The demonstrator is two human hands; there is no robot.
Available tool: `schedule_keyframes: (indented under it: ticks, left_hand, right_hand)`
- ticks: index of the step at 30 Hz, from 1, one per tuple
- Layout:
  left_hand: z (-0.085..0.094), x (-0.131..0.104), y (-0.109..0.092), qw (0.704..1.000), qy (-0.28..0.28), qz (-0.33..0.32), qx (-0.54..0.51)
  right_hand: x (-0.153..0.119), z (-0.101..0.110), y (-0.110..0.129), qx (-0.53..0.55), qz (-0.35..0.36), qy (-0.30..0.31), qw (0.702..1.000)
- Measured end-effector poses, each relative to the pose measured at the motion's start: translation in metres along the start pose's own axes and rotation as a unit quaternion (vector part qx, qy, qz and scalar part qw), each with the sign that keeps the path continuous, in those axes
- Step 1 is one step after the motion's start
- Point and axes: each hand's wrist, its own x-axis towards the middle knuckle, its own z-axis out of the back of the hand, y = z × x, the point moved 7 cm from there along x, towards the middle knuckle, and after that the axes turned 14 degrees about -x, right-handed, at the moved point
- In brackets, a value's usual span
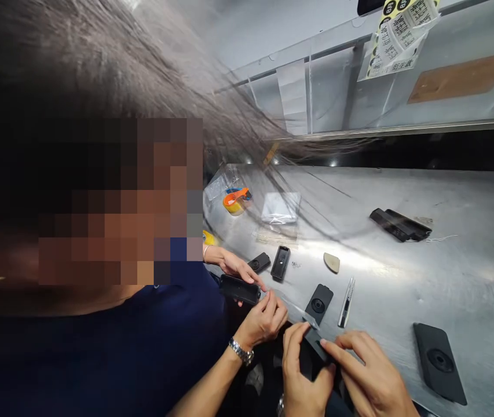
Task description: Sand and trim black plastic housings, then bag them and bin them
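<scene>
At the table's front edge, my left hand (305, 362) grips a small black plastic housing (315, 343) between thumb and fingers. From the other side my right hand (368, 370) holds the same housing, index fingertip on its edge. A clear film strip (311, 319) sticks up by the left fingertips. Just behind lies a flat black plate with a round recess (318, 305). A cutter knife (346, 302) is to its right. A larger black plate with a round ring (440, 360) lies beyond my right hand. The housing's underside is hidden.
Close on my left is a co-worker in a dark blue shirt (186, 324), whose hand with a watch (266, 315) works at another black housing (240, 288). Farther back are an orange tape dispenser (234, 200), a clear bag (280, 207), black parts (401, 225) and a beige wedge (331, 262).
</scene>
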Motion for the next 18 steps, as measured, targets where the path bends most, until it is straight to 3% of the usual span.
schedule_keyframes:
  ticks: [4, 8, 12, 18]
  left_hand:
    - [0.004, 0.004, 0.001, 1.000, -0.003, -0.008, -0.007]
    - [0.004, 0.005, -0.004, 1.000, 0.005, -0.005, -0.012]
    - [0.003, 0.006, -0.007, 1.000, 0.011, -0.004, -0.004]
    - [-0.003, -0.004, -0.005, 1.000, 0.019, -0.013, 0.018]
  right_hand:
    - [0.001, 0.003, -0.006, 0.048, -0.058, -0.002, 0.997]
    - [-0.004, -0.008, -0.021, 0.134, -0.182, 0.051, 0.973]
    - [-0.010, -0.029, -0.031, 0.222, -0.295, 0.139, 0.919]
    - [-0.015, -0.053, -0.023, 0.360, -0.362, 0.244, 0.824]
